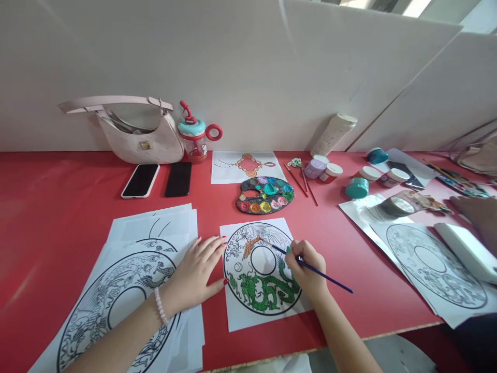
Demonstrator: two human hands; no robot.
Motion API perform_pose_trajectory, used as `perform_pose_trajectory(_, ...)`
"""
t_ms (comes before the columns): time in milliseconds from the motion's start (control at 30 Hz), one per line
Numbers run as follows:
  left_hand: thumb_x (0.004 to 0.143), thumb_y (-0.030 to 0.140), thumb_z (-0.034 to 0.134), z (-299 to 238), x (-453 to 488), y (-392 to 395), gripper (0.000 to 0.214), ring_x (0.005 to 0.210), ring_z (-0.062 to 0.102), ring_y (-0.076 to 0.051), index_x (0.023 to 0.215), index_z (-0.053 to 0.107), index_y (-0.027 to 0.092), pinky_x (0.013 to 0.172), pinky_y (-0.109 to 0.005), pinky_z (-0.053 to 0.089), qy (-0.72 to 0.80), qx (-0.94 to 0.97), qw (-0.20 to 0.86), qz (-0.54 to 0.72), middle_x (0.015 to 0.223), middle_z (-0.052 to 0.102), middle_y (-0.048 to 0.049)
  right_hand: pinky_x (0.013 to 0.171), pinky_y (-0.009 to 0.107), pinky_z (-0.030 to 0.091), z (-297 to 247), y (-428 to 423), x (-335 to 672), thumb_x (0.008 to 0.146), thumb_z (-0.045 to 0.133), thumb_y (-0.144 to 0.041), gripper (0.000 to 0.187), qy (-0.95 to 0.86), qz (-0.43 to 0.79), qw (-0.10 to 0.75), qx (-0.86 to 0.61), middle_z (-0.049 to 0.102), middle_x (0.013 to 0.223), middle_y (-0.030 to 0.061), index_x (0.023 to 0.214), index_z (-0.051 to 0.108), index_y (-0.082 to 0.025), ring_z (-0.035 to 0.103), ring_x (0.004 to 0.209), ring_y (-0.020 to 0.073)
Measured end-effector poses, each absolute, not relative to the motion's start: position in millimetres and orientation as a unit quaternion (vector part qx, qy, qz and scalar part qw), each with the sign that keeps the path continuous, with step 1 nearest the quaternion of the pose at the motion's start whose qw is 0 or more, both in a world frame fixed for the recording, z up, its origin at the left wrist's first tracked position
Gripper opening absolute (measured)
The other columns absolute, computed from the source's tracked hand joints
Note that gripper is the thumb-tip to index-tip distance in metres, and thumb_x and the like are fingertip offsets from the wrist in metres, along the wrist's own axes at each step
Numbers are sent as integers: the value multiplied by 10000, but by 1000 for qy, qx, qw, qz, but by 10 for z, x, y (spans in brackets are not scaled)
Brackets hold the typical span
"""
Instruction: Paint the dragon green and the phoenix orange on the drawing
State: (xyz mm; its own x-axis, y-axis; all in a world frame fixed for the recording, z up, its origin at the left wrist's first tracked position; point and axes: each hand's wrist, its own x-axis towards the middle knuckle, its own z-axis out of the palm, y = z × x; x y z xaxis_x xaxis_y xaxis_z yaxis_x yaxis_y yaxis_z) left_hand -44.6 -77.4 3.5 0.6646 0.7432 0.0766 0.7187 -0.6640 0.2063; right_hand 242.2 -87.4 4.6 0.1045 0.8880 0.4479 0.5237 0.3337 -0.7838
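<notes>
Red covers the tabletop (213,202) here, and the sheet (264,260) being painted lies on it, straight in front of the seated person. Read its ring as a dial: a green dragon (272,287) fills roughly three to eight o'clock, and an orange patch (250,249) sits near eleven. The right hand (308,267), over at three o'clock, pinches a blue-handled brush (326,275), its tip by that orange. The left hand (198,272) lies with fingers spread and nothing gripped, at nine o'clock, across the stack of sheets (125,308) and touching the painted one's edge. I'd say the bird is the part in hand; its bare feathers, twelve to one, call for small, careful strokes. The paint palette (250,185) waits at twelve.
</notes>
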Motion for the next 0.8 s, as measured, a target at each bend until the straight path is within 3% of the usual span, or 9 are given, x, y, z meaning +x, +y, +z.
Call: perform_pose_trajectory(800, 916, 618, 363, 56, -431, -779, 682, 1336, 364, -287, 1452, 250, 213, 1117, -504, 265, 400, 908, 76, 97, 1471, 393, -96, 459, 213, 292, 87, -852, 2376, 788, 511, -117, 277, -652, 179, 498, -543, 330, 551, -64, 638, 303, -223, 305, 492, 78)
